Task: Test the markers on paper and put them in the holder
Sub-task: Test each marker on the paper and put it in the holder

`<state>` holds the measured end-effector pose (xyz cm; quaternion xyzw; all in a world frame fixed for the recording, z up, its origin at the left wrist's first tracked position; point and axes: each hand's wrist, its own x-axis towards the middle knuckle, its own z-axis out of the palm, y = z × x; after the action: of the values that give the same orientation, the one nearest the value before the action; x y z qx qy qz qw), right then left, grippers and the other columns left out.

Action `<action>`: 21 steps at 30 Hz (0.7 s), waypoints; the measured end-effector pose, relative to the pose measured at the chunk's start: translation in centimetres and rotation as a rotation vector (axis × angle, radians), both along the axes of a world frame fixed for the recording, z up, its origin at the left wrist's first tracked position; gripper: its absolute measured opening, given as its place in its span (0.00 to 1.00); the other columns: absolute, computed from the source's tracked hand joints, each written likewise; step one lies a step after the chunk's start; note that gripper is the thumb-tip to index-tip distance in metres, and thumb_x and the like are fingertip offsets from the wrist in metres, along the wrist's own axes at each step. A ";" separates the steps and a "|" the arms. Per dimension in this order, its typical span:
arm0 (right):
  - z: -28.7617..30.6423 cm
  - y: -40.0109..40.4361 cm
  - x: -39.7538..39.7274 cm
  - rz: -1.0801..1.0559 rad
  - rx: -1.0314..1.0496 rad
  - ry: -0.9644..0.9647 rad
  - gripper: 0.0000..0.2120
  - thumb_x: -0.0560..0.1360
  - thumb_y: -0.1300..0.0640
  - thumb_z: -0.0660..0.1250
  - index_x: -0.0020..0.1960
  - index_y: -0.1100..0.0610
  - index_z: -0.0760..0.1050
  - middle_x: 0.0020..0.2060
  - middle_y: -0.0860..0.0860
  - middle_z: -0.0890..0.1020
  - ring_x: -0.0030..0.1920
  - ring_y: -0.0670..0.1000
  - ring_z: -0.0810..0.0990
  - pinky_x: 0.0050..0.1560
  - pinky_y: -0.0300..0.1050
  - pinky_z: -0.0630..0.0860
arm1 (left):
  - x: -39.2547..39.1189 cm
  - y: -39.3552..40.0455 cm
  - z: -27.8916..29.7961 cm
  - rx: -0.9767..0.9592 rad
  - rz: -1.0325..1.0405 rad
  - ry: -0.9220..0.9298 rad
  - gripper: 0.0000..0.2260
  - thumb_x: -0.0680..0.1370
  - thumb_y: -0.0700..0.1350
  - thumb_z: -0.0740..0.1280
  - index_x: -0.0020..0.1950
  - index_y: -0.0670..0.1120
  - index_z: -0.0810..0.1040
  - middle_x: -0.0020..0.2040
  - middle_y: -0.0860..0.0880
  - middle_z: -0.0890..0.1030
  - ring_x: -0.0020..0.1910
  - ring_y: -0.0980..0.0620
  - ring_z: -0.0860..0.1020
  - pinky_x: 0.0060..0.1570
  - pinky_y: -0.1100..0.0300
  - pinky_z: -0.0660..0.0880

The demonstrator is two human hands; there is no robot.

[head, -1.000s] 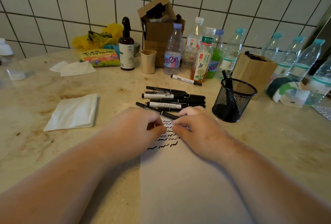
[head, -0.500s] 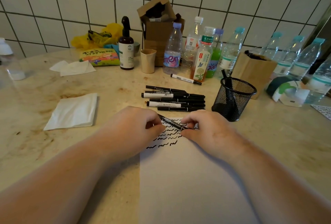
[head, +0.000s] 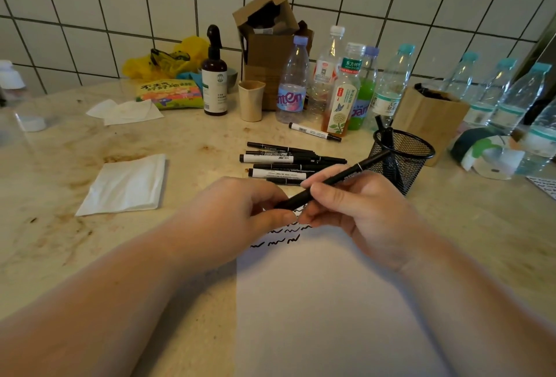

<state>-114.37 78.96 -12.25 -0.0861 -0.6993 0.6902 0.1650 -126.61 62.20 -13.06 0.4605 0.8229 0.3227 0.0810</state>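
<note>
Marker [head: 328, 184] pinched by both grips | left hand [head: 240, 214] | right hand [head: 361, 211] | over paper's [head: 316, 301] top edge

holder [head: 404, 153]: black wire mesh | paper [head: 316, 301]: matt white | countertop [head: 186, 141]: glossy stained stone | bottles [head: 293, 81]: clear plastic

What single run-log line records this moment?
stage: uncapping | right hand: grips black marker | left hand: pinches its lower end | paper: squiggles present | mesh holder: holds markers
</note>
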 end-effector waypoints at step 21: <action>-0.2 1.8 0.4 -0.137 0.062 -0.053 0.10 0.73 0.59 0.67 0.36 0.61 0.84 0.24 0.57 0.77 0.24 0.52 0.73 0.23 0.39 0.67 | -1.2 -0.9 1.0 -0.044 0.048 0.009 0.06 0.79 0.56 0.65 0.45 0.58 0.80 0.36 0.53 0.80 0.35 0.55 0.76 0.35 0.59 0.73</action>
<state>-114.01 80.78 -12.46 -0.1466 -0.7168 0.6529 0.1959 -127.85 61.30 -12.06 0.4400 0.8411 0.3043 0.0797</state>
